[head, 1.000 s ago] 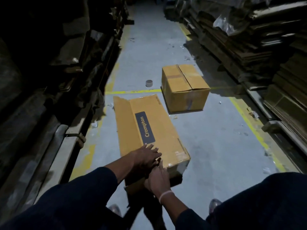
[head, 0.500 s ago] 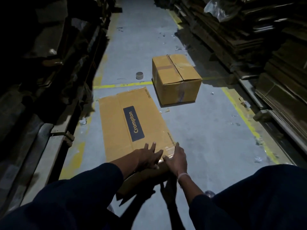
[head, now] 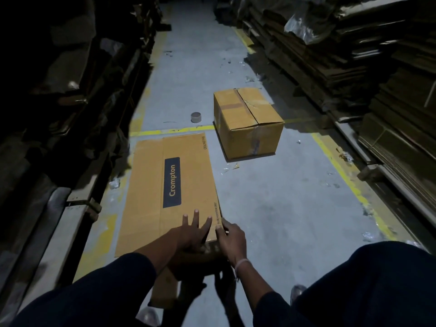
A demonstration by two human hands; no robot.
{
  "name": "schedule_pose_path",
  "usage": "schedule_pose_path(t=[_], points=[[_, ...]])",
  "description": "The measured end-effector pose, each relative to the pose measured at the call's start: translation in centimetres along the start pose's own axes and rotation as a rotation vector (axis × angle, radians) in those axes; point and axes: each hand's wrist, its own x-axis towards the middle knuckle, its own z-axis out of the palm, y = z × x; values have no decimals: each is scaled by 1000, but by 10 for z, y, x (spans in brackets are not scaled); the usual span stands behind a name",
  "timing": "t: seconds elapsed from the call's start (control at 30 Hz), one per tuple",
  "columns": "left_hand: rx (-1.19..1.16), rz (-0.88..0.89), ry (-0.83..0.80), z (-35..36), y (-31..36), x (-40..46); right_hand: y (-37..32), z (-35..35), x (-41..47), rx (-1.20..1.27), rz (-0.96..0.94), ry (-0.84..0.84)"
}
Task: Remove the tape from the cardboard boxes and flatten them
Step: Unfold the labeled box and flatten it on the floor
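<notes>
A long brown Crompton box point(head: 169, 185) lies flat on the grey floor in front of me, its dark label facing up. My left hand point(head: 192, 230) presses on its near end with straight, spread fingers. My right hand point(head: 230, 238) rests at the box's near right corner, thumb along the edge; the fingers are partly hidden. A near flap point(head: 165, 289) sticks out below my arms. Farther back on the right stands a second, still upright brown box point(head: 246, 123) with clear tape across its top and front.
A tape roll point(head: 195, 117) lies on the floor left of the upright box. Dark racks point(head: 70, 114) line the left side and stacks of flattened cardboard point(head: 354, 67) line the right. Yellow floor lines point(head: 169, 131) and scraps of torn tape mark the aisle.
The Crompton box has gone from partly raised to lying flat on the floor. My hands stayed at its near end, the right one shifting to the right corner.
</notes>
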Motion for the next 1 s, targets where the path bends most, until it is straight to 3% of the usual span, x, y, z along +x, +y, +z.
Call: schedule_pose_path(t=[0.2, 0.43, 0.57, 0.73, 0.87, 1.0], points=[[-183, 3, -31, 0, -9, 4, 3, 7, 12, 219, 158, 89], [-196, 31, -25, 2, -15, 0, 2, 2, 16, 974, 539, 70], [-181, 39, -39, 6, -18, 0, 5, 3, 18, 861, 491, 54], [-199, -5, -45, 2, -18, -1, -3, 10, 25, 355, 275, 51], [-179, -47, -6, -2, -16, -7, -17, 8, 22, 315, 241, 43], [-130, -80, 33, -4, -14, -14, -24, 5, 24, 201, 194, -84]])
